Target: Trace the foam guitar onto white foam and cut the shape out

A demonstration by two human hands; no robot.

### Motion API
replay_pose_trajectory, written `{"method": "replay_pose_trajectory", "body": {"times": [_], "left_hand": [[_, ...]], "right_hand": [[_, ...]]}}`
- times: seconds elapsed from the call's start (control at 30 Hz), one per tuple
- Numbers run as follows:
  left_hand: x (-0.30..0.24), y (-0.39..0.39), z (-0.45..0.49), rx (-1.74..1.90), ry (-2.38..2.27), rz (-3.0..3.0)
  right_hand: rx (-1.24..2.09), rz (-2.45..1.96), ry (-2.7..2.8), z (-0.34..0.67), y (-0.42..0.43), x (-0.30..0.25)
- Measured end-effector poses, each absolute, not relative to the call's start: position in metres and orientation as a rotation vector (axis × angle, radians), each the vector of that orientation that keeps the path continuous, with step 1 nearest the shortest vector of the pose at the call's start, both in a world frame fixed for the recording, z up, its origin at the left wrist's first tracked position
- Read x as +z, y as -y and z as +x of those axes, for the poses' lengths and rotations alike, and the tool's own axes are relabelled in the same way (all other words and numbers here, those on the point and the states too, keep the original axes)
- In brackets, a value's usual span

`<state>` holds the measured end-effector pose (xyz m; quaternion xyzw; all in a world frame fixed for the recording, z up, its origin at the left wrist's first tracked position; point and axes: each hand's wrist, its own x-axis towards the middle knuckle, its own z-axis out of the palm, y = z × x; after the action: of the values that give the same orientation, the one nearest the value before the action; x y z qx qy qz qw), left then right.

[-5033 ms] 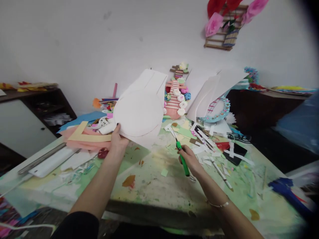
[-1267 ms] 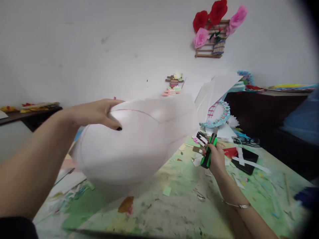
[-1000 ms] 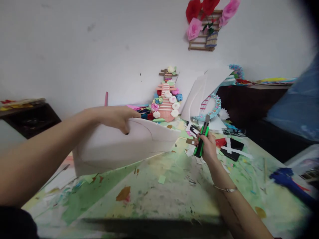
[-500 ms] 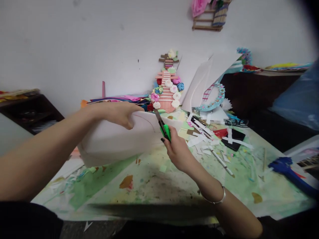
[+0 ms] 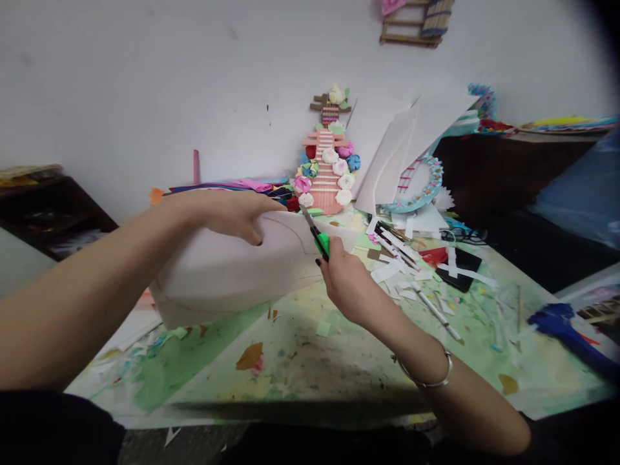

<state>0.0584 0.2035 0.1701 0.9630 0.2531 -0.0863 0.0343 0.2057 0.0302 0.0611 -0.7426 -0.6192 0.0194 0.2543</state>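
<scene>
White sheet [image 5: 232,274], long axis roughly nine-to-three, lies at nine o'clock from right hand [image 5: 346,284], fingers gripping green cutter [image 5: 322,245]; left hand's [image 5: 232,216] fingers pinch it at twelve.

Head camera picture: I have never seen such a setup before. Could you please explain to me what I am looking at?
There is no machine here: a person works bare-handed, so each grip is simply a hand. The camera is worn on the person's head and looks forward and down.

The left grip holds the upper edge of a white sheet, which has curved lines drawn on it. The right grip holds a green and black knife, its blade near the sheet's upper edge. I cannot tell whether they touch.

On the stained table lie white scraps and a pen. Behind stands a pink craft with flowers.
</scene>
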Motion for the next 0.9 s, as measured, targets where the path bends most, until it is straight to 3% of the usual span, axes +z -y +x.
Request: {"method": "replay_pose_trajectory", "body": {"times": [0.4,0.9], "left_hand": [[0.167,-0.215,0.058,-0.281,-0.672,2.972],[0.165,-0.218,0.059,-0.273,-0.693,2.970]], "right_hand": [[-0.061,-1.922,1.707,0.214,-0.039,0.054],[0.145,-2.122,1.701,0.209,-0.034,0.042]]}}
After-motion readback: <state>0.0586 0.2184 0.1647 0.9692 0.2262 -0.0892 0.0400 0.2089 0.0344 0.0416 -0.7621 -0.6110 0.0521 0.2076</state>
